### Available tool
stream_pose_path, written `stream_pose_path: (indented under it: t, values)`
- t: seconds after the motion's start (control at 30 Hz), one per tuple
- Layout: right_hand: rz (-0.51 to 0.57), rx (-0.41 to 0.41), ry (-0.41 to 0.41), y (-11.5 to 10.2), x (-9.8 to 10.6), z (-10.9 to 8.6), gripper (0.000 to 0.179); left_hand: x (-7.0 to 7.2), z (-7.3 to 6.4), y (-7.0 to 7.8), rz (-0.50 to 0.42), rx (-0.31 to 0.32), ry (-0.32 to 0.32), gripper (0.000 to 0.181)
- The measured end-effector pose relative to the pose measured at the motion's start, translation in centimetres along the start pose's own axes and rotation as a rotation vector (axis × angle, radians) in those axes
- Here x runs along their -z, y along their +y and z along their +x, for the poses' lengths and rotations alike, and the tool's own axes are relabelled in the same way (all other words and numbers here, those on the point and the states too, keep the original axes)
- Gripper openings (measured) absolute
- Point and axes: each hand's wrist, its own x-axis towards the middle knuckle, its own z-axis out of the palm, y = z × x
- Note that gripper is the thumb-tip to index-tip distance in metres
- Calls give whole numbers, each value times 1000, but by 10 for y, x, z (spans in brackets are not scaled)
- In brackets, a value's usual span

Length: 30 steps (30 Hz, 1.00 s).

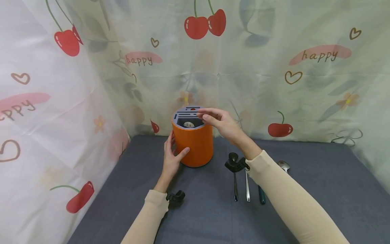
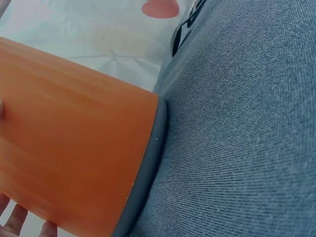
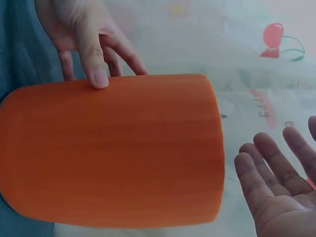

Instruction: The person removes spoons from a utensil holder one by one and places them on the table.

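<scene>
An orange cylindrical utensil holder (image 1: 193,145) with a grey slotted top (image 1: 184,113) stands upright on the dark grey cloth. A pale round piece (image 1: 189,124) shows inside the larger opening of its top. My left hand (image 1: 171,159) holds the holder's left side, thumb on the front and fingers spread round toward the back. Beside the top's right edge is my right hand (image 1: 225,125), its fingers extended over the rim in the head view. In the right wrist view that same hand (image 3: 281,192) has loosely spread fingers and nothing in its grasp, apart from the holder.
Right of the holder, partly behind my right forearm, lie a black-headed utensil (image 1: 233,157), a silver handle (image 1: 247,189), a dark teal handle (image 1: 261,196) and a metal spoon head (image 1: 284,165). A patterned curtain (image 1: 243,84) hangs behind and at the left.
</scene>
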Motion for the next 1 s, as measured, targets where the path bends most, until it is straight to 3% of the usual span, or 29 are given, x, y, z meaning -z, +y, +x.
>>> stream_pose_path:
  t: [0.4,0.73,1.0]
  values:
    - [-32,-5,-55,0,-21,18,42,0,0,1,12,3,-1,91]
    - [-50,-8,-86,1,-28,19,41,0,1,0,7,-10,-4,90]
    - [-146,20,-126,2,-33,19,41,0,0,0,-1,-10,-11,91]
